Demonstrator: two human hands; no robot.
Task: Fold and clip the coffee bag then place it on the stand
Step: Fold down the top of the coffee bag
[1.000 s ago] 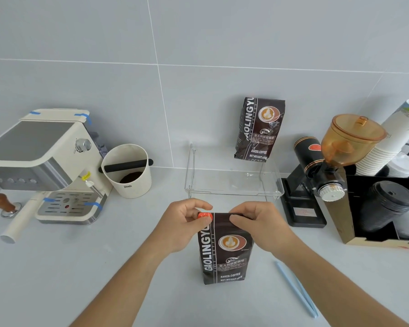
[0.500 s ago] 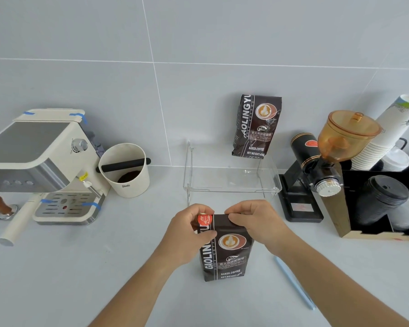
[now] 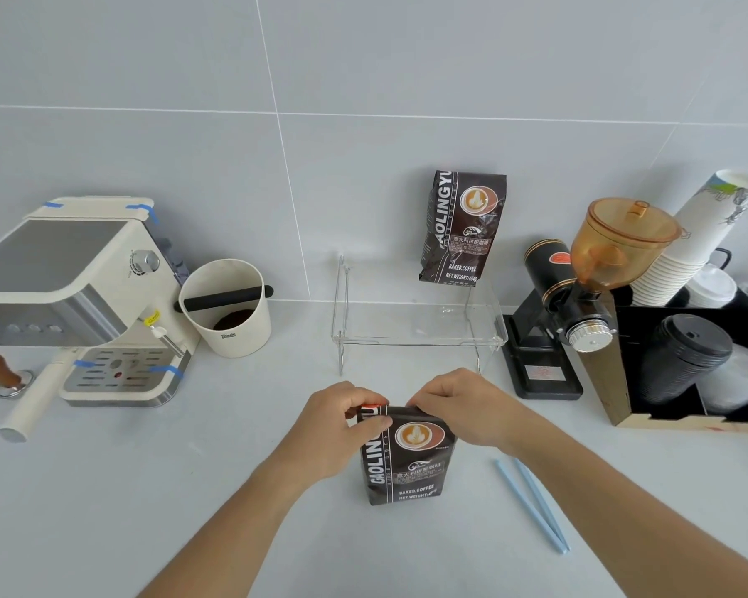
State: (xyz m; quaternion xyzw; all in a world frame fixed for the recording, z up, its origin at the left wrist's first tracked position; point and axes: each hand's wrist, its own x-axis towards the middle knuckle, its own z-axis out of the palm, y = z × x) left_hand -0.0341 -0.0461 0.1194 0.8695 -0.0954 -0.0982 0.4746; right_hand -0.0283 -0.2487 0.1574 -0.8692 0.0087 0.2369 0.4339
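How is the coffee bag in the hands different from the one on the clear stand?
The near coffee bag stands on the counter; the far coffee bag sits on the stand by the wall. The left hand and right hand pinch the near bag's top; nobody touches the far bag. Both share one dark design.

counter | coffee bag | clip | stand | grinder | espresso mach.

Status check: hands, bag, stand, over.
Left hand and right hand both pinching folded top of dark brown coffee bag. Pale blue sealing clip unused on counter. Clear acrylic stand holds another bag, left side free.
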